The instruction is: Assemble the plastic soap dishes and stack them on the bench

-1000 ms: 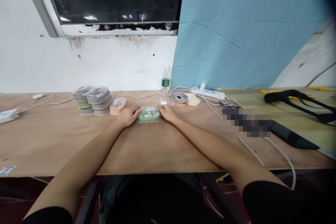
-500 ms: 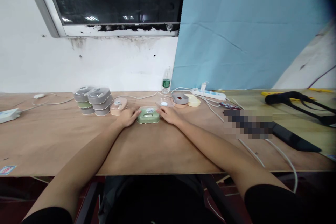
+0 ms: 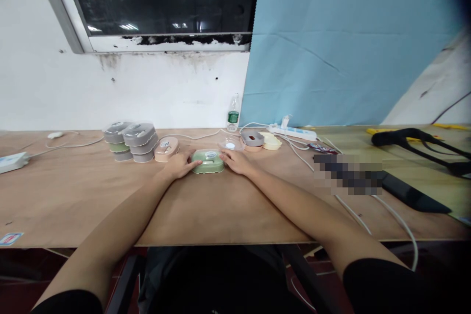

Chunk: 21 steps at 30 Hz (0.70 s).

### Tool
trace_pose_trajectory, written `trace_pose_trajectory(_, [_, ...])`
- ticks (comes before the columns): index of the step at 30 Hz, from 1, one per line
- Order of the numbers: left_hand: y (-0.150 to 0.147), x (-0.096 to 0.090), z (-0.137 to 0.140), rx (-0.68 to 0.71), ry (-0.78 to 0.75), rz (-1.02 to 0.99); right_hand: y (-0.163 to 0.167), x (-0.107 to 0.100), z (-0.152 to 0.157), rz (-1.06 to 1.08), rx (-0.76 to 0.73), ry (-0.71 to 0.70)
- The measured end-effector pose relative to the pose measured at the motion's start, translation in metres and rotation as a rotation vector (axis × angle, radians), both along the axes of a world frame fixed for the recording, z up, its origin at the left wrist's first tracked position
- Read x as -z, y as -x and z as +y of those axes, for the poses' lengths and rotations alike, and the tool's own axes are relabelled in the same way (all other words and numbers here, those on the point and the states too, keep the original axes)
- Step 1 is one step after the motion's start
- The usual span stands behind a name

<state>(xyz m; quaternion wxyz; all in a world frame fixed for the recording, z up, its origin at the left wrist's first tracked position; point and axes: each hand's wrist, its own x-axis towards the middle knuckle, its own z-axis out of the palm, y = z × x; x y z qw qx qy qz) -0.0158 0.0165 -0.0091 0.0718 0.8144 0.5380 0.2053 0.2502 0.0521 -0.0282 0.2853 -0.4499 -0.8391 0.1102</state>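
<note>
A small green lidded box point(image 3: 208, 166) with a clear top, a round label and a slot sits on the table in front of me. My left hand point(image 3: 179, 164) holds its left side, thumb reaching over the lid toward the slot. Against the right side rests my right hand point(image 3: 237, 161), fingers at the box's upper right edge. Just behind the right hand lies a clear plastic lid point(image 3: 230, 144). A pink lidded box point(image 3: 167, 149) stands beyond my left hand.
Stacked grey and green boxes point(image 3: 140, 141) stand at the back left. Behind my right hand are a grey part on a pink one point(image 3: 252, 139) and a cream part point(image 3: 271, 141). A bottle point(image 3: 233, 114), a power strip point(image 3: 292, 131), cables and black straps point(image 3: 419, 144) lie farther back and right.
My left thumb has moved right, from the box's edge onto its lid near the slot. The box and my right hand stay almost in place.
</note>
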Motion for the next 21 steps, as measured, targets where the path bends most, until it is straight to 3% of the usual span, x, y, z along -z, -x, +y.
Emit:
trace_pose_trajectory(12, [-0.002, -0.002, -0.002, 0.003, -0.001, 0.015, -0.001, -0.006, -0.006, -0.078, -0.059, 0.031])
trace_pose_trajectory(17, [0.002, 0.005, 0.002, 0.052, -0.085, 0.049, -0.001, -0.004, -0.004, -0.072, -0.066, 0.036])
trace_pose_trajectory(21, [0.002, 0.009, 0.001, 0.112, -0.001, 0.060, -0.002, -0.004, -0.003, -0.055, -0.076, 0.042])
